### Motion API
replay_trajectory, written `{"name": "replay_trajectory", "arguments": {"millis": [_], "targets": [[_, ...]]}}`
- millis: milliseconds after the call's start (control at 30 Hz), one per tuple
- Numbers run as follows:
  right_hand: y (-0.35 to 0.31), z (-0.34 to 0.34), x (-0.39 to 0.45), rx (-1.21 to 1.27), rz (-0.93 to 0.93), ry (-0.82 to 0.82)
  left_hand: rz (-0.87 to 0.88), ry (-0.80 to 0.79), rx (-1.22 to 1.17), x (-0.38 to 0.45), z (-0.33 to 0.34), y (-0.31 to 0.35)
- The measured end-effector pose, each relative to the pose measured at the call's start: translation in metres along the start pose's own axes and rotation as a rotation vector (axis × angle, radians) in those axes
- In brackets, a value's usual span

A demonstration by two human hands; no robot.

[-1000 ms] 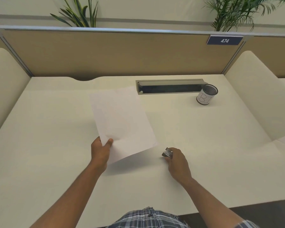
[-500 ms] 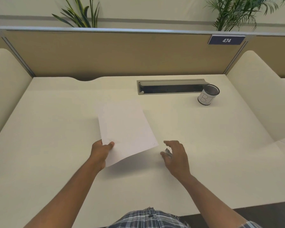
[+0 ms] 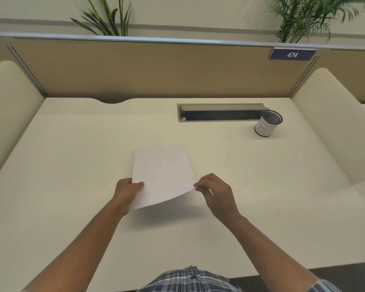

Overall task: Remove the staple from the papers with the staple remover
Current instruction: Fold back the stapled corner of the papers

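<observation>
Here the papers [image 3: 162,173] hang above the desk [image 3: 72,165], long axis running away from the person, pinched at both near corners: left hand [image 3: 126,191] on one, right hand [image 3: 216,191] on the other. Neither staple nor remover shows.

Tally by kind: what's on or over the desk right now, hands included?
Hands: 2, left hand and right hand
Papers: 1 bundle, held by both hands
Mesh cup: 1
Staple remover: 0 visible
Total: 4
</observation>
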State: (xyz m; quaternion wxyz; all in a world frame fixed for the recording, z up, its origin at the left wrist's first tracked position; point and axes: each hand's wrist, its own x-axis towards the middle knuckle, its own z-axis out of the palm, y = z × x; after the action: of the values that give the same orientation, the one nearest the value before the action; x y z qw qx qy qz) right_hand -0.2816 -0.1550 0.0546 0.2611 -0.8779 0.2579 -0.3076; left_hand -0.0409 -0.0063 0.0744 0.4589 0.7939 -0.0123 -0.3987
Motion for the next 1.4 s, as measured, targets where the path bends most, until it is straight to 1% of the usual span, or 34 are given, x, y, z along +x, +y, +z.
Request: {"name": "replay_trajectory", "arguments": {"millis": [67,100,133,167,200,233,267,300,333,400,500,600,700,900,967,1067,1167,1400], "targets": [[-0.003,0.003,0.002,0.024,0.053,-0.012,0.144,0.123,0.252,-0.001,0.004,0.0],[-0.003,0.006,0.003,0.033,0.082,-0.024,0.274,0.17,0.365,-0.003,0.007,-0.001],[-0.004,0.008,0.004,0.038,0.113,-0.038,0.44,0.192,0.439,-0.007,0.011,-0.001],[-0.005,0.011,0.004,0.044,0.146,-0.052,0.603,0.158,0.474,-0.011,0.016,-0.001],[-0.007,0.014,0.005,0.051,0.177,-0.065,0.729,0.078,0.499,-0.016,0.022,-0.001],[-0.009,0.017,0.005,0.06,0.2,-0.078,0.794,-0.024,0.528,-0.022,0.028,-0.003],[-0.01,0.019,0.006,0.07,0.215,-0.086,0.824,-0.127,0.572,-0.028,0.035,-0.004],[-0.012,0.021,0.007,0.08,0.226,-0.091,0.838,-0.194,0.619,-0.033,0.042,-0.006],[-0.014,0.023,0.007,0.094,0.234,-0.097,0.859,-0.214,0.643,-0.036,0.048,-0.009],[-0.018,0.023,0.009,0.129,0.256,-0.105,0.869,-0.168,0.589,-0.039,0.057,-0.012],[-0.021,0.019,0.011,0.212,0.312,-0.116,0.832,-0.107,0.48,-0.041,0.061,-0.01],[-0.022,0.015,0.011,0.282,0.376,-0.14,0.806,-0.117,0.464,-0.038,0.059,-0.01],[-0.021,0.014,0.01,0.305,0.398,-0.173,0.784,-0.155,0.464,-0.036,0.058,-0.009],[-0.023,0.016,0.009,0.261,0.404,-0.19,0.746,-0.167,0.487,-0.034,0.061,-0.008],[-0.024,0.016,0.011,0.271,0.44,-0.214,0.726,-0.168,0.482,-0.034,0.063,-0.007],[-0.026,0.016,0.014,0.311,0.524,-0.277,0.69,-0.183,0.492,-0.032,0.063,-0.006],[-0.028,0.015,0.015,0.367,0.57,-0.305,0.66,-0.197,0.539,-0.031,0.063,-0.004],[-0.031,0.012,0.017,0.535,0.658,-0.371,0.687,-0.18,0.698,-0.036,0.061,0.003]]}}
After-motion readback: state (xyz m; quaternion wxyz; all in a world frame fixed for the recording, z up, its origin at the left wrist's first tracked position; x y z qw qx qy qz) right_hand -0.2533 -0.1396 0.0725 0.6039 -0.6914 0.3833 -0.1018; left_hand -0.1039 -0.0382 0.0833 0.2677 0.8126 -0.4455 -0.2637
